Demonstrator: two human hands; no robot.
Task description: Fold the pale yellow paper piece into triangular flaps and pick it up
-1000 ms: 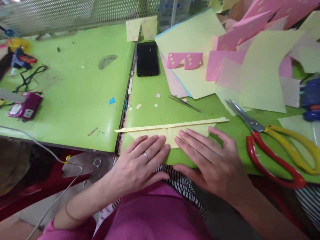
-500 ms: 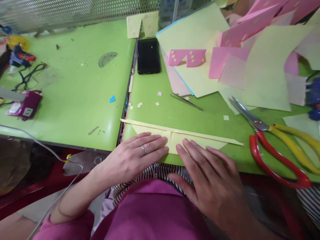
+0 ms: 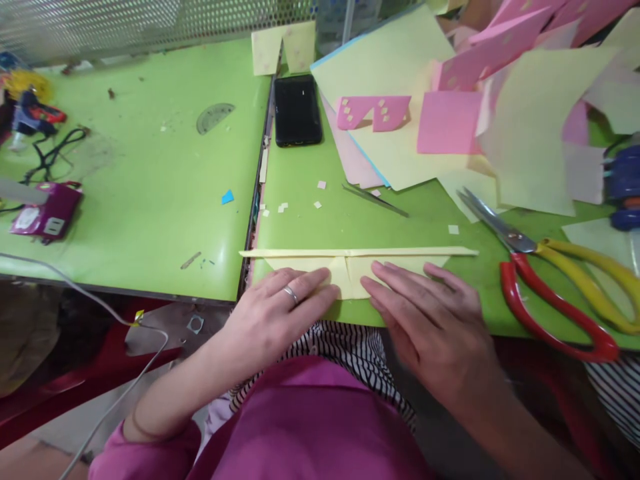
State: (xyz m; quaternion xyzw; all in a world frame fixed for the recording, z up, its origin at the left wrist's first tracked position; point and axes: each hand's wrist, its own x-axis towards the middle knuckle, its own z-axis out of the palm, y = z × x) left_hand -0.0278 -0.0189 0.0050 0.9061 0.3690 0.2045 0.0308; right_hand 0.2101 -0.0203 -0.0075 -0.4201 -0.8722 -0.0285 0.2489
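Note:
A folded sheet of pale yellow paper (image 3: 340, 276) lies on the green table near its front edge, with a narrow folded strip along its far side and a crease down its middle. My left hand (image 3: 285, 303) rests flat on the left part of the paper, fingers stretched out, a ring on one finger. On the right part lies my right hand (image 3: 425, 313), its fingers extended and slightly apart. Both hands cover portions of the paper. Beyond it are tweezers (image 3: 376, 201) and small paper squares (image 3: 317, 205).
Scissors (image 3: 523, 247) with red and yellow handles lie at the right. Pink paper pieces (image 3: 449, 123) and yellow sheets (image 3: 537, 133) are heaped at the back right. A black phone (image 3: 298, 111) lies by the table seam. Further left are a protractor (image 3: 215, 119) and a purple box (image 3: 47, 212).
The paper has turned slightly, its strip now lying nearly level across the view. My right hand has shifted a little with it, its thumb tucked in closer. Both hands stay on the paper.

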